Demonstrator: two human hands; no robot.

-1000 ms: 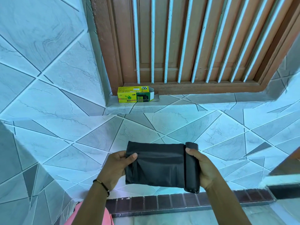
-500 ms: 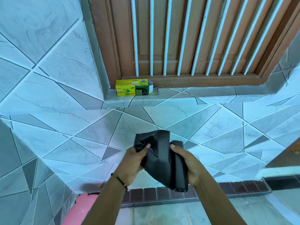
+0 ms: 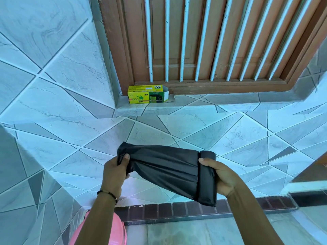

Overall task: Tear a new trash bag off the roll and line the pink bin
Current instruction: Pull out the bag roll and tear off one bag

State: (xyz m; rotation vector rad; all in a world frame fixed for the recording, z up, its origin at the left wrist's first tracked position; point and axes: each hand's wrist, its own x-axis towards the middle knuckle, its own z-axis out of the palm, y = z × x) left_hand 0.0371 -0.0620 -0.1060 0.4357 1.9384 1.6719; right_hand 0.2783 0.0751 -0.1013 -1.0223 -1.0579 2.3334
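While the right hand (image 3: 218,175) grips the black plastic trash-bag roll (image 3: 208,179), the left hand (image 3: 115,171) pinches its unrolled bag end (image 3: 159,165) taut between both hands.

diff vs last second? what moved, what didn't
Half a second ago the hands were close, the bag bunched between them. Now they have spread apart, the left hand pulling the bag's free end leftward, stretching the sheet taut from the roll. Unchanged: the right hand keeps its grip on the roll; yellow box stays on the ledge.

Bag drawn out flat again from the roll.
Left hand (image 3: 115,171) has pulled the bunched black bag (image 3: 164,167) leftward, away from right hand (image 3: 220,175) gripping the roll (image 3: 208,181).
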